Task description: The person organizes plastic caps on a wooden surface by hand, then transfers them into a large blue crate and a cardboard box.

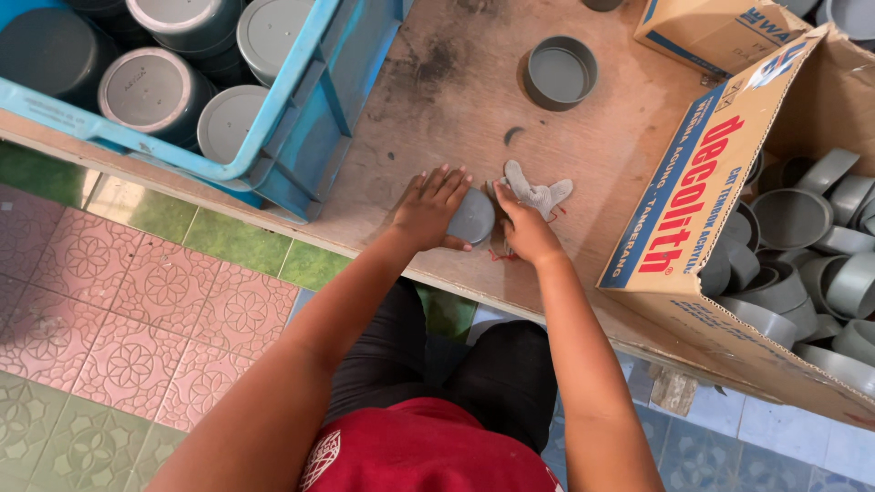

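The left hand (428, 208) lies with its fingers spread over a round grey plastic cap (472, 217), which is tipped up on its edge; the thumb curls under the cap's near side, so the hand grasps it. The right hand (527, 231) presses in from the cap's other side, its fingers bent and touching the cap's rim and the near end of a grey cloth glove (538, 192); whether it grips the cap or only steadies it cannot be told. The cap stands on the tabletop (456, 109) close to its near edge, between the two hands. The glove lies flat just beyond the right hand, with thin red threads beside it.

Farther toward the far edge a second grey cap (559, 73) rests open side up, well apart from the hands. A small dark curved scrap (513, 135) lies between that cap and the glove. At the tabletop's left corner sits a blue plastic crate (310, 100) holding stacked grey caps. On the right stands an open cardboard box (702, 182) filled with loose grey caps of the same kind, its flap raised toward the hands. A smaller cardboard box (711, 27) is at the far right corner.
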